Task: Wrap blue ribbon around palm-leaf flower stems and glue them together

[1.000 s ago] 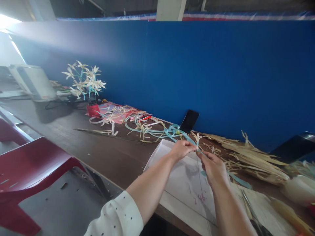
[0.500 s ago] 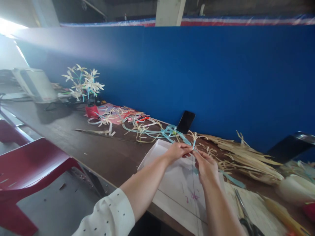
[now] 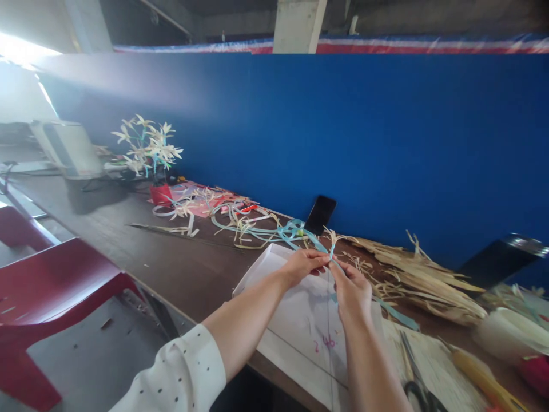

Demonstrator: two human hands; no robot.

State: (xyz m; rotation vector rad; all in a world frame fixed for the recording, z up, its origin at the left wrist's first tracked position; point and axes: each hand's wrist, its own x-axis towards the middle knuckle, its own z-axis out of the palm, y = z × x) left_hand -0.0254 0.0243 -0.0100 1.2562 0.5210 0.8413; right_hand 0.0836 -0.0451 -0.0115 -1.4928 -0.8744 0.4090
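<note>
My left hand [image 3: 305, 265] and my right hand [image 3: 353, 289] meet above a white box lid, fingertips pinched together. Between them they grip a small handmade flower [image 3: 333, 239] with pale petals pointing up and light blue ribbon around its stem. A thin dark wire [image 3: 329, 320] hangs straight down from below the fingertips. Light blue ribbon [image 3: 315, 241] trails behind my left hand. The exact spot where the fingers press is hidden. Under my hands lies the white lid [image 3: 291, 340], with pink handwriting on it.
A black phone [image 3: 321, 214] leans on the blue partition [image 3: 386, 143]. Dried leaf strips [image 3: 412, 280] lie to the right, with scissors [image 3: 414, 366], a yellow handle [image 3: 484, 377] and a white bowl [image 3: 510, 332] nearer. Farther left stand flowers in a red pot [image 3: 160, 194] and a red chair [image 3: 64, 280].
Both hands have shifted slightly left in view with the flower, still pinched together. The flower's petals show a little more clearly above the fingers. The camera view has moved slightly.
</note>
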